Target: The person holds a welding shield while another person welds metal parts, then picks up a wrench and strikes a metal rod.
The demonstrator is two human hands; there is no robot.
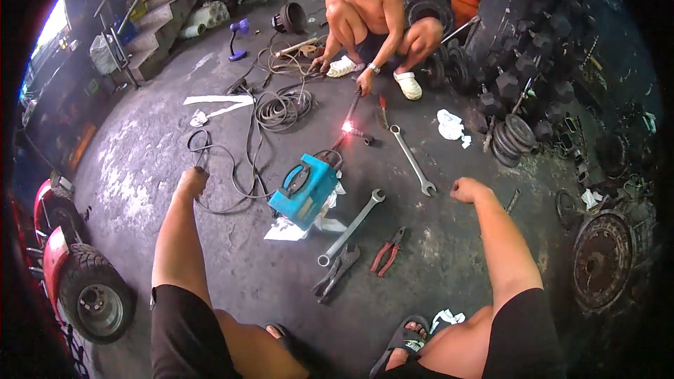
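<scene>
My left hand (193, 182) hangs at the left with curled fingers, beside a black cable (232, 168) on the floor; whether it grips anything is hidden. At the right, my right hand (469, 190) is curled closed with nothing showing in it, nearest to a combination wrench (411, 158). Between my hands stands a teal welding machine (304, 191) on white cloth. Another wrench (353, 228), dark locking pliers (339, 272) and red-handled pliers (387, 251) lie nearer my feet. A bright welding glow (347, 127) shows on a metal rod, by the co-worker's hand (364, 82).
A co-worker (366, 14) in a red cap squats ahead, near coiled cables (283, 109) and a purple fan (239, 38). Weight plates (514, 139) and dumbbells pile up at right, above a rusty disc (602, 261). A wheeled red vehicle (98, 305) stands left; stairs (158, 24) rise behind.
</scene>
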